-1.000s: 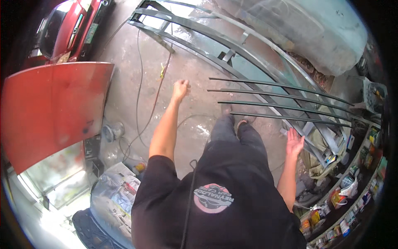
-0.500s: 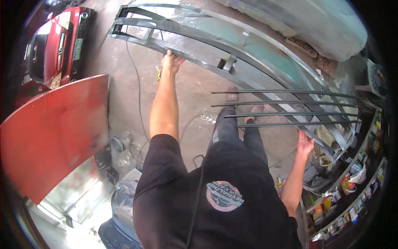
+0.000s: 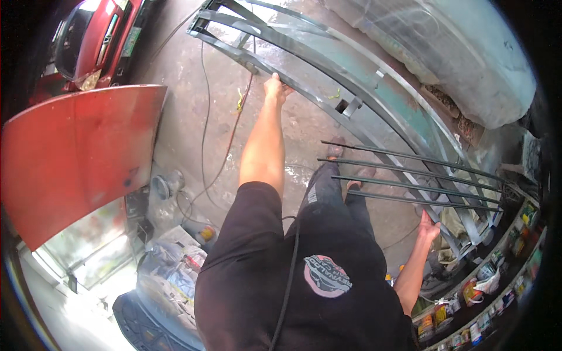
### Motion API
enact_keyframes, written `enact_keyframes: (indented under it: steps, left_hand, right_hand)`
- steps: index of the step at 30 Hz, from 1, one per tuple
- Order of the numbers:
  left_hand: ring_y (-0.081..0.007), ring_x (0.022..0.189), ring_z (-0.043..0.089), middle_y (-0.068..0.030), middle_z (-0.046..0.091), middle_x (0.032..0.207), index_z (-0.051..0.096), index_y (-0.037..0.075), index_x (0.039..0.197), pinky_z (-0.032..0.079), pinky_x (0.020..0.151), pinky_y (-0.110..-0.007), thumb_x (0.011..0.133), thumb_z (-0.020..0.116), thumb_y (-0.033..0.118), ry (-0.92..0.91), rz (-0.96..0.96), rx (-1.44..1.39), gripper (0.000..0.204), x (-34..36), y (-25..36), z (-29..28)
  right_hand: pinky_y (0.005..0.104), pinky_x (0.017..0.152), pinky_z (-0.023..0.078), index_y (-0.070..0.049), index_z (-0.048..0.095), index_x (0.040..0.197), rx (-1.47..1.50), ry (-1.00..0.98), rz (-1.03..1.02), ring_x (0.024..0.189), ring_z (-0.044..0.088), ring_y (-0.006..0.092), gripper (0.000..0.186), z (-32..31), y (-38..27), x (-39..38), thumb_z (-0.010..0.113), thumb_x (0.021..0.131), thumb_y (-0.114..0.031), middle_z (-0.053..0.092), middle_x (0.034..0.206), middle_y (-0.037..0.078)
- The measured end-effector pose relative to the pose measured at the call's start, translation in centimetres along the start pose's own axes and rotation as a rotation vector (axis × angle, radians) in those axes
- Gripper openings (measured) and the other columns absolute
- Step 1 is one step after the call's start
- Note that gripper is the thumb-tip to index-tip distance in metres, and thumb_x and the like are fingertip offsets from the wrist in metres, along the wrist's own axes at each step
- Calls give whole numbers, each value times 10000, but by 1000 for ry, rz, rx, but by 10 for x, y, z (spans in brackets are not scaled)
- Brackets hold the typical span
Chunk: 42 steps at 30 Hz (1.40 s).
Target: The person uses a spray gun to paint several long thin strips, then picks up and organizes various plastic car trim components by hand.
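Shirt (image 3: 252, 281): black, short-sleeved, round printed badge; dark cord (image 3: 288, 275) hanging down its front.
Right hand (image 3: 430, 227): fingers raised to the near bar of the frame, toward its right end; partly hidden, so how tightly it closes cannot be told.
Left hand (image 3: 275, 90): closed on the same bar, left of the middle, thumb uppermost, the other fingers curled on the bar's lower side.
Metal frame (image 3: 316, 100): one, grey, long, ladder-like; directly beyond both hands, slanting from upper left to lower right, the near bar touching each hand.
Rods (image 3: 410, 187): four, thin, dark, roughly parallel, crossing the frame's right part, just beyond the right hand.
Cans and packets (image 3: 473, 292): assorted, on shelves, right.
Cable (image 3: 206, 111): dark, loose on the floor, left of the left hand.
Panel (image 3: 82, 158): red, curved, left.
Bulky object (image 3: 468, 64): under cloudy clear sheeting, beyond the frame.
Car (image 3: 88, 52): red, far left corner.
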<state>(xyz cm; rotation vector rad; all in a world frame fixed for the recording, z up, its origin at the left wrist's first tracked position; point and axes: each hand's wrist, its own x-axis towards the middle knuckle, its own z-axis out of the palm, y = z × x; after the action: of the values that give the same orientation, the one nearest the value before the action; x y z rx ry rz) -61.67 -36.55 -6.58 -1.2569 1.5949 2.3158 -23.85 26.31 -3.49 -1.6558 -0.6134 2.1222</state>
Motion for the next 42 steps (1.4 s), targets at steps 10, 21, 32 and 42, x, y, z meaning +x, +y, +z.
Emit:
enact_keyframes:
  steps: [10,21,32,42]
  left_hand:
    - [-446,917,675,-259,656,1057,502,-88,1202,560,797,-612,1078,359,341,1,-3,5,469,0,-3,1]
    - [-440,906,678,-254,651,1047,495,-83,1197,575,774,-613,1078,350,340,4,-29,-8,462,-1,0,5]
    - [-488,1026,624,-291,585,1165,461,-95,1244,540,856,-648,1080,356,334,-95,-31,-31,471,2,-3,-6]
    - [-497,1088,590,-283,532,1240,378,-47,1387,553,847,-614,1058,432,386,-121,-51,3,547,-40,3,-26]
  right_hand:
    - [603,1160,344,56,151,1527,-9,31,-10,1416,324,478,703,1,2,-1,158,1074,-482,292,1533,301]
    - [609,1118,400,54,202,1514,-68,29,-66,1355,405,497,689,2,4,-2,166,1076,-477,354,1492,303]
    - [613,1156,327,26,203,1527,11,15,-39,1416,331,471,657,-18,-1,17,188,1083,-458,323,1527,277]
    - [601,1163,335,77,285,1453,22,-63,-98,1393,361,472,649,-20,3,8,218,1083,-452,376,1474,284]
